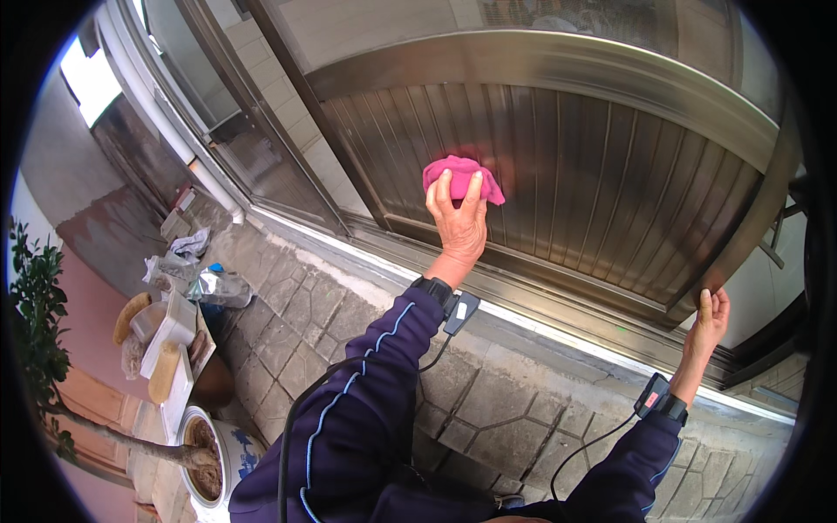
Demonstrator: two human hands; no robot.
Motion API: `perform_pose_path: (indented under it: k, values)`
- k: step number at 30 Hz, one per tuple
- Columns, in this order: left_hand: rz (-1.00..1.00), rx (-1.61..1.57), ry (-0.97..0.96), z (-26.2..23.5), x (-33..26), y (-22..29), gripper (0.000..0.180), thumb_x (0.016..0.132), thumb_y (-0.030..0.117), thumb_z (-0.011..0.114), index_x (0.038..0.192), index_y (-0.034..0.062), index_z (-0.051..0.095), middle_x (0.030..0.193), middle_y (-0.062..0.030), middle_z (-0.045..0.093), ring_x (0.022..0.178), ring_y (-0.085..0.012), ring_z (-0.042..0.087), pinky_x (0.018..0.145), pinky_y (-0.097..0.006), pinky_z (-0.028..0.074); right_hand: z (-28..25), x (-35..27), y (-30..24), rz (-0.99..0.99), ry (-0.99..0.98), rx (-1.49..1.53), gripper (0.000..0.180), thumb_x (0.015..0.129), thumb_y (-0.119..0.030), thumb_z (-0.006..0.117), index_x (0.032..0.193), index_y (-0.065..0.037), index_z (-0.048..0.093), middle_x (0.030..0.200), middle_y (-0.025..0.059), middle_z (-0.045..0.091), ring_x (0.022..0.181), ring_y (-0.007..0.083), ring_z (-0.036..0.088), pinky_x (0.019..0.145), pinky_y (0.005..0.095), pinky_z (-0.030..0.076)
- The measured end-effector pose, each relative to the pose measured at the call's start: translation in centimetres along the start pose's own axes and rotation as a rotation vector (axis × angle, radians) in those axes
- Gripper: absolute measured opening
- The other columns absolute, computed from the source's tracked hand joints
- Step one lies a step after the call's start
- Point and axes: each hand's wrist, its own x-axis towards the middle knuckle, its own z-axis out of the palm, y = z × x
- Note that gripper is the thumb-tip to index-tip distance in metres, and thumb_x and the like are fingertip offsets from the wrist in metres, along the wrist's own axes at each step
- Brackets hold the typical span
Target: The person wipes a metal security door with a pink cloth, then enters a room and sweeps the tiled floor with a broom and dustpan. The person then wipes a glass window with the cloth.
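Note:
My left hand (457, 218) presses a pink cloth (463, 176) flat against the ribbed lower panel of a metal door (602, 166). The fingers are spread over the cloth. My right hand (710, 321) grips the door's slanted right edge (741, 244), fingers curled around the frame. Both wrists wear black bands with small devices and trailing cables. My dark blue sleeves come up from the bottom edge.
The door stands on a metal track (523, 296) above a stone-patterned step (488, 392). At the left lie crumpled bags and a plastic bottle (218, 283), stacked boxes (170, 349), and a potted tree in a blue and white pot (209, 458).

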Motion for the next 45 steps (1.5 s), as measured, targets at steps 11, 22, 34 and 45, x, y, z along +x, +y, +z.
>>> perform_pose_path:
  k: [11, 22, 34, 45]
  values:
    - [-0.314, -0.039, 0.166, 0.2, 6.1, -5.1, 0.05, 0.081, 0.008, 0.065, 0.128, 0.0177, 0.051, 0.127, -0.0162, 0.042, 0.114, -0.0369, 0.042, 0.095, -0.044, 0.038, 0.1, 0.2, 0.3, -0.015, 0.026, -0.02, 0.032, 0.084, -0.005, 0.068, 0.112, -0.002, 0.051, 0.108, 0.0071, 0.058, 0.103, 0.0138, 0.055, 0.09, 0.0244, 0.043]
    - [-0.279, -0.172, 0.207, 0.5, 12.2, 9.6, 0.047, 0.079, 0.004, 0.065, 0.123, 0.0128, 0.052, 0.124, -0.0139, 0.042, 0.113, -0.0361, 0.039, 0.095, -0.046, 0.034, 1.5, -0.6, -0.6, -0.004, 0.02, 0.006, 0.033, 0.084, -0.004, 0.067, 0.113, -0.001, 0.051, 0.108, 0.0084, 0.061, 0.1, 0.0134, 0.056, 0.091, 0.0248, 0.041]
    - [0.769, -0.221, -0.148, 1.3, 7.0, 20.6, 0.045, 0.068, 0.015, 0.064, 0.111, 0.0261, 0.061, 0.129, -0.0082, 0.047, 0.11, -0.0288, 0.044, 0.085, -0.04, 0.043, 1.3, -0.3, -0.3, -0.007, 0.063, -0.059, 0.034, 0.081, -0.005, 0.071, 0.11, -0.002, 0.053, 0.108, 0.007, 0.058, 0.104, 0.0143, 0.053, 0.092, 0.0254, 0.04]
    - [-0.017, -0.079, 0.131, -0.6, 10.1, 4.9, 0.049, 0.08, 0.0, 0.062, 0.124, 0.0184, 0.054, 0.131, -0.0134, 0.041, 0.115, -0.0356, 0.04, 0.097, -0.044, 0.034, 2.4, -1.0, -1.6, 0.015, 0.06, -0.017, 0.035, 0.082, -0.005, 0.07, 0.11, -0.001, 0.051, 0.107, 0.0076, 0.06, 0.1, 0.0131, 0.055, 0.09, 0.0246, 0.042]
